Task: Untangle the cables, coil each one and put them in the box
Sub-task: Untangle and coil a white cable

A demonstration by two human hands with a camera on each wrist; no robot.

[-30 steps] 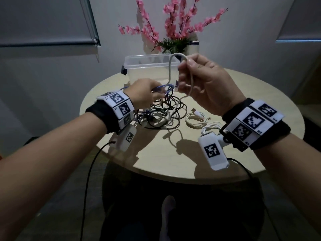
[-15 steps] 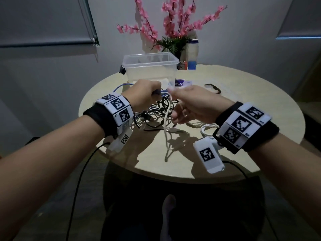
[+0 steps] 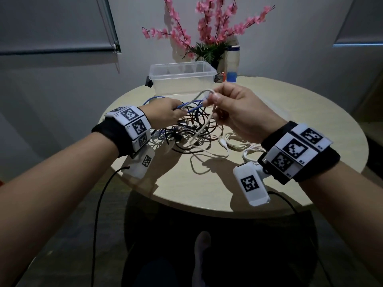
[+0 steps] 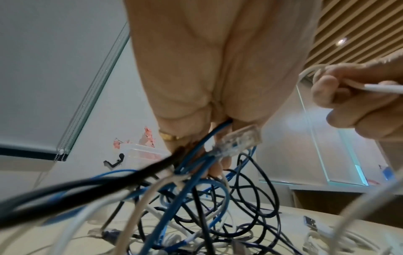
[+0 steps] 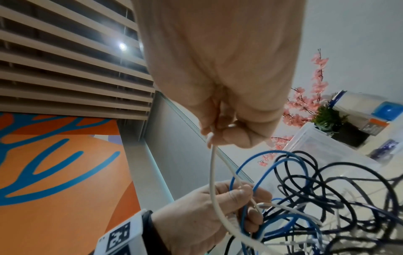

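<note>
The untangling step was under way. The right hand pinched a loop of the white cable and held it up. The left hand had its fingers curled round the blue cable in the tangle on the table. Next, I think, the white cable must be slid free without pulling knots tight. The box behind looked empty.

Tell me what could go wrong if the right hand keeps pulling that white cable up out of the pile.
The white cable runs down through the tangle, so pulling may tighten a knot. The left hand grips only the blue cable, so the pile could drag toward the two coiled white cables. The right hand only pinches the loop; it may slip.
</note>
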